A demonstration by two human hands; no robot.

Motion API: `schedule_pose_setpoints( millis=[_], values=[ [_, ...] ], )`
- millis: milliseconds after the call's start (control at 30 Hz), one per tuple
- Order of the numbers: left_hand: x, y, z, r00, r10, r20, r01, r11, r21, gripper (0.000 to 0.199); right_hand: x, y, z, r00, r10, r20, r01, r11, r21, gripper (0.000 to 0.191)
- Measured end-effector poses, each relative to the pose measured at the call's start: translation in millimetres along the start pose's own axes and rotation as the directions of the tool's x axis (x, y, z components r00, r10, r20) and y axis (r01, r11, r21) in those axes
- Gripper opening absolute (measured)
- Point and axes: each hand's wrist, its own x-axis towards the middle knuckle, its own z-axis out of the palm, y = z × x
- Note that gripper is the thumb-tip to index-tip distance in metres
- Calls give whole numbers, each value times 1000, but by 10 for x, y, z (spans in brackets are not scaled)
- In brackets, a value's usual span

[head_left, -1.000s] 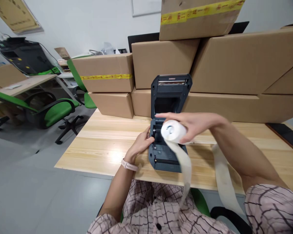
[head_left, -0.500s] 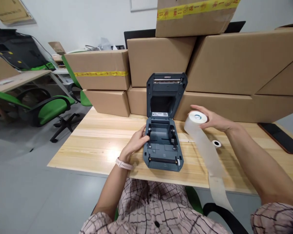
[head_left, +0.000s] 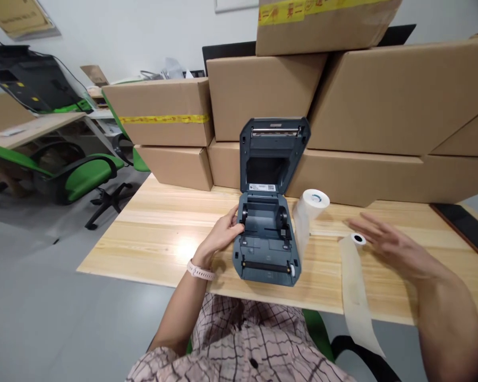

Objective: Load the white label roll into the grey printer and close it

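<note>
A dark grey label printer (head_left: 267, 246) sits on the wooden table with its lid (head_left: 273, 154) raised. My left hand (head_left: 223, 232) grips the printer's left edge, thumb over the rim. The larger white paper roll (head_left: 316, 200) stands right of the printer, its loose strip running down beside the printer's right side. Farther right lies a small roll (head_left: 357, 239) with a dark core; its strip (head_left: 356, 297) hangs over the front edge. My right hand (head_left: 394, 241), slightly blurred, is just right of the small roll with its fingers spread and nothing in them.
Stacked cardboard boxes (head_left: 263, 98) line the back of the table (head_left: 155, 233). A dark phone-like slab (head_left: 464, 228) lies at the right. Green chairs (head_left: 90, 178) and another desk (head_left: 43, 127) with a black machine (head_left: 35, 79) stand at the left.
My right hand has let go of the larger roll and moved right, towards the small roll. The larger roll now stands on the table, closer to the printer. My left hand stays on the printer.
</note>
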Motion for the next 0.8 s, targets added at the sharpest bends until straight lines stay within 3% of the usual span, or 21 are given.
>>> schedule_pose_setpoints(
  millis=[100, 233, 300, 400, 467, 600, 700, 800],
  values=[
    [8, -32, -4, 1000, -2, 25, 3, 1000, -31, 73, -103, 29, 222, 994, 79, 70, -73, 993, -91, 77],
    [6, -43, -3, 1000, 6, 19, -5, 999, -51, 73, -31, -201, 495, 974, 11, 226, 20, 990, -139, 47],
    [-2, -29, 0, 1000, 4, 24, -3, 999, -51, 74, 1, -402, 583, 922, -84, 377, 120, 990, -72, 40],
    [-12, -7, 3, 1000, 10, 20, -10, 999, -32, 71, 41, -808, 818, 788, -254, 561, 276, 960, 46, 46],
    [-12, -10, 1, 1000, 9, 23, -9, 999, -42, 70, 110, -1104, 1104, 724, -276, 632, 391, 919, -46, 53],
    [7, -59, -13, 1000, -27, 11, 28, 999, -32, 72, 353, -1490, 1801, 721, -245, 648, 638, 598, -484, 52],
    [21, -106, -27, 998, -48, -38, 49, 999, 25, 73, 483, -1514, 2149, 764, -161, 624, 631, 388, -672, 51],
    [32, -143, -34, 998, -37, -55, 40, 998, 46, 73, 479, -1400, 2258, 796, -126, 592, 598, 318, -736, 50]
  ],
)
